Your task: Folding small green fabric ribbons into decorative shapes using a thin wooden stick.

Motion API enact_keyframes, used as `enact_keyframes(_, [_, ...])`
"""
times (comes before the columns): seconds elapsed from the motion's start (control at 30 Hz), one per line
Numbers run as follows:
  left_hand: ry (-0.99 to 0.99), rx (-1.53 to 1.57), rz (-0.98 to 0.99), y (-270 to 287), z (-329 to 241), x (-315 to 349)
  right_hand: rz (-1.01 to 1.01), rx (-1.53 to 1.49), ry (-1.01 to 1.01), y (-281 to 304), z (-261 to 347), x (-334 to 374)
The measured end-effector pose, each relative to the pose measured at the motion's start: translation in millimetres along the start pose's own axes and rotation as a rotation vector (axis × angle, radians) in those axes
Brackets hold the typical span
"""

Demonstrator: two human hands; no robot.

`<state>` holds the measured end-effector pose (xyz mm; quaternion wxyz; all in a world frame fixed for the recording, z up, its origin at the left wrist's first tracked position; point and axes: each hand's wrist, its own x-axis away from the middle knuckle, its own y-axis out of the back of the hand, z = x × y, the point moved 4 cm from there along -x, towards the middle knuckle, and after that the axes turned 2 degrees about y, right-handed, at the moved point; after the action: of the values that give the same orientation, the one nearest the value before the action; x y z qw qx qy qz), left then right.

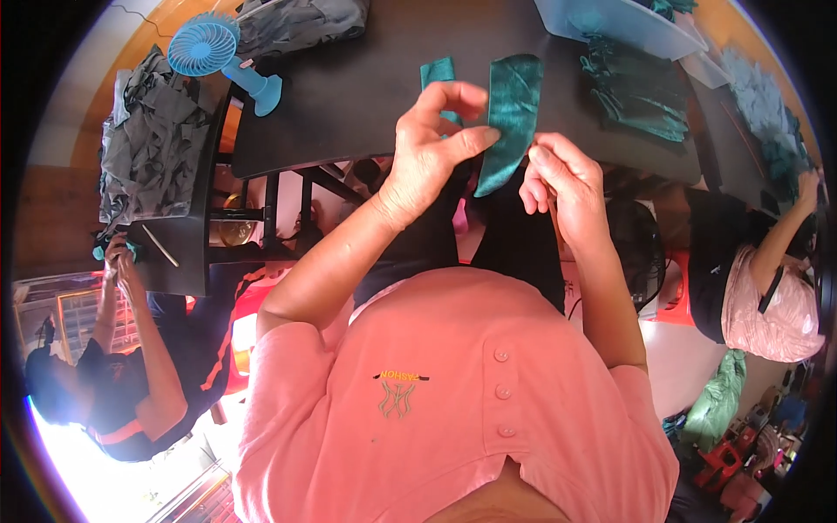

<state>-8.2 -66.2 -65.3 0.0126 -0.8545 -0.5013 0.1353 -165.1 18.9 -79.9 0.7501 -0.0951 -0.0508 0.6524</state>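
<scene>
In the head view, the teal cloth (514, 103) is between the two hands, in front of the person and seen against the near part of the table (349, 113). It stands long and upright, its broad end away from the person and its curved, pointed end toward them, reaching past the table's near edge.

The left hand (420, 152) is at the cloth's left side. Its thumb tip overlaps the left edge about midway down, while the forefinger curls above, parted from the thumb. Whether other fingers press from behind is hidden, so its grip cannot be told.

The right hand (568, 179) is at the cloth's right side, lower than the left. Thumb and forefinger are drawn together right at the cloth's edge, with the other fingers curled in; I cannot tell whether they pinch it.

A teal strip (438, 71) lies on the table beyond the left hand, partly covered by its fingers. Farther to the right of the cloth, well apart from it, is a teal stack (635, 91), just beside a pale blue bin (602, 24). A blue fan (206, 48) stands at the table's far left, near a grey heap (301, 26).
</scene>
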Motion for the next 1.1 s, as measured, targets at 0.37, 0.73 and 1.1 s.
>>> enact_keyframes(0.37, [0.2,0.485,0.024,-42.9,-18.9,-9.9,-0.084,0.216,0.103,14.8,2.2,22.2])
enact_keyframes(0.73, [-0.034,0.31,-0.038,-58.3,-35.0,-4.6,-0.276,0.11,0.445,3.8,0.7,34.8])
enact_keyframes(1.1, [-0.173,0.364,0.029,-58.7,-44.7,-5.0,-0.246,-0.005,0.503,-6.0,-0.5,40.2])
